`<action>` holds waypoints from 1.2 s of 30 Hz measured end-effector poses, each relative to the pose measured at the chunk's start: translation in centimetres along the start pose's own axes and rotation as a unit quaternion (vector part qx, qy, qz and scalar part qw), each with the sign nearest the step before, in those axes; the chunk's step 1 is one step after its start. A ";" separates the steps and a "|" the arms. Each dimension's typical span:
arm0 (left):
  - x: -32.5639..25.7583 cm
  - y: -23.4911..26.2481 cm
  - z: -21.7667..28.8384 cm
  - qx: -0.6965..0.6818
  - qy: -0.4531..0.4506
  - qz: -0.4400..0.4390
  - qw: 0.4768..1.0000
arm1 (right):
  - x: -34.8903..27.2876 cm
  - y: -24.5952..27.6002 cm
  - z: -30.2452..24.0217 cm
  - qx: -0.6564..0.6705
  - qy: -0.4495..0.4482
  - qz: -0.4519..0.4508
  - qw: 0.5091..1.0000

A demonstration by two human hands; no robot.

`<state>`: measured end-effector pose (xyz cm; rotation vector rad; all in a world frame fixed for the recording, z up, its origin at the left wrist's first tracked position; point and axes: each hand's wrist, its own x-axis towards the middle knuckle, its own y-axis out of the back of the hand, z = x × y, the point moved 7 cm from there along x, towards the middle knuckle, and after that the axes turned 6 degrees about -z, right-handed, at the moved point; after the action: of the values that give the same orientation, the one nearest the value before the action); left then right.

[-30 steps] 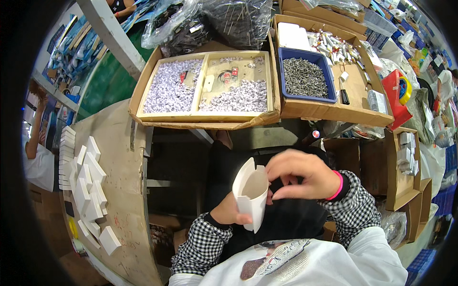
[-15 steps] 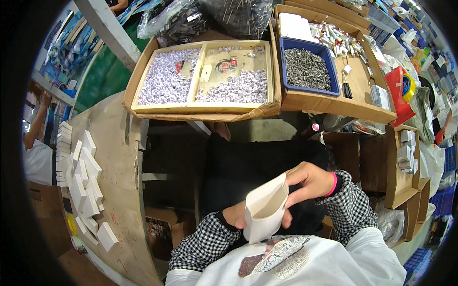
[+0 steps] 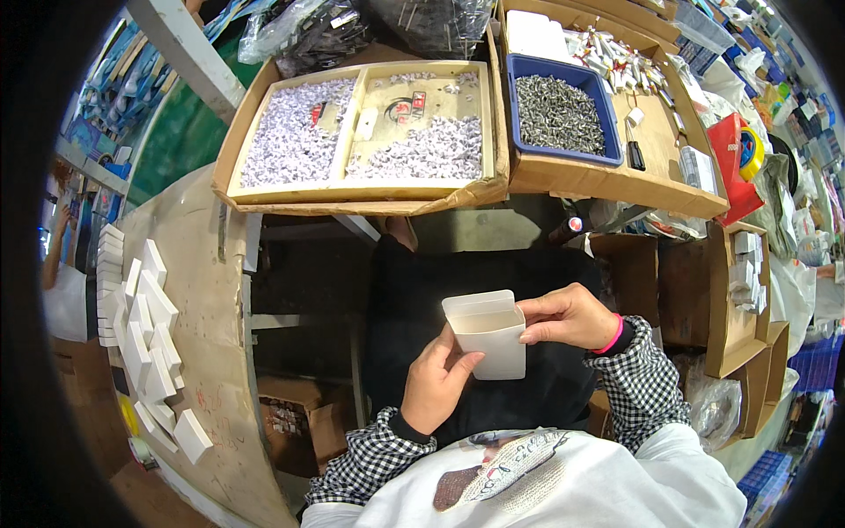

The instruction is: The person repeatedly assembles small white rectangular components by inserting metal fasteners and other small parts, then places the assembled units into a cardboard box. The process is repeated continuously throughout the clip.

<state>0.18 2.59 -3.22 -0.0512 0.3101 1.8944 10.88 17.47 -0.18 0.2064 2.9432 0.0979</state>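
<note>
Fingers of my left hand (image 3: 435, 377) hold a flat white box (image 3: 495, 354) by its left side, and fingers of my right hand (image 3: 576, 319) pinch its upper right edge. The box is above my dark lap (image 3: 480, 271), with its mouth open and one flap (image 3: 478, 303) standing up. To my left, more white boxes (image 3: 137, 354) lie close together on the desk (image 3: 207, 330).

A blue bin (image 3: 570, 159) of small metal parts (image 3: 559, 114) stands at the front-left corner of a cardboard tray (image 3: 607, 184); a yellow tape roll (image 3: 757, 160) sits just beyond the tray's right edge
</note>
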 end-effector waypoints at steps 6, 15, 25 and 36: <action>-0.8 0.2 0.9 0.084 0.026 -0.054 0.995 | 0.0 -0.6 2.1 0.110 -0.043 0.060 0.991; -2.0 0.6 -1.3 -0.085 -0.002 -0.011 0.996 | -1.6 -4.2 3.4 0.148 0.010 0.210 0.966; -2.8 1.0 -0.6 -0.035 -0.056 0.036 0.997 | -2.3 -4.8 2.5 0.101 0.023 0.158 0.982; -0.6 1.2 -0.8 -0.144 -0.056 0.012 0.988 | -1.5 -4.3 4.4 0.280 0.003 0.174 0.944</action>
<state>-0.86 1.44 -3.62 -0.1349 -0.0413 1.9460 12.63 13.26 -4.51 0.8014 2.8259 -0.6950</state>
